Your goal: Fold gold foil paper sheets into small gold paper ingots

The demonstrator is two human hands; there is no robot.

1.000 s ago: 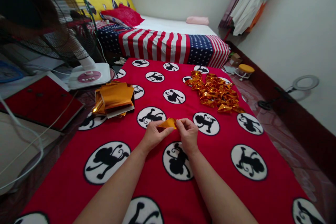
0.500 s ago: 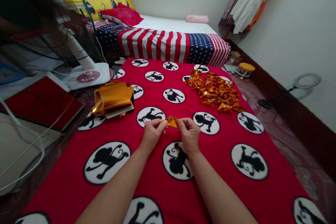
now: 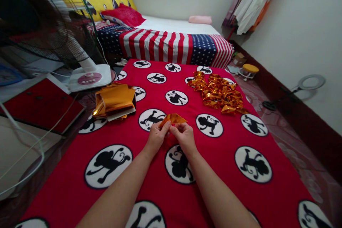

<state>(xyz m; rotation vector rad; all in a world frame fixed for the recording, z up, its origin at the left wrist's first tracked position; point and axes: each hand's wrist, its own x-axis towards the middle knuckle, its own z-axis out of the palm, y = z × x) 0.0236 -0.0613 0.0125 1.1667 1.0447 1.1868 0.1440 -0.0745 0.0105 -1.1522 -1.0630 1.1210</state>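
A folded piece of shiny gold foil paper [image 3: 175, 118], long and pointed at its right end, sits between the person's two hands, around the middle of a broad surface covered in red cloth [image 3: 213, 171] printed with white circles and black monkey figures. The left hand [image 3: 156, 136] pinches the piece's left end, its thumb lying on the near side. The right hand [image 3: 184, 137] grips the near side toward the right end, fingers bent and thumb pointing in toward the left thumb; the two thumb tips are close together. Whether the piece touches the cloth cannot be told. A loose stack of flat gold foil sheets [image 3: 119, 97], with pale undersides showing, rests along the left edge, toward the far left corner. A heap of folded gold foil pieces [image 3: 217, 92] lies near the right edge, toward the far right corner, well apart from the hands. Beyond the left edge stands an electric fan with a white base [image 3: 91, 74]; past the far edge is a bed draped in a stars-and-stripes cover [image 3: 160, 44].
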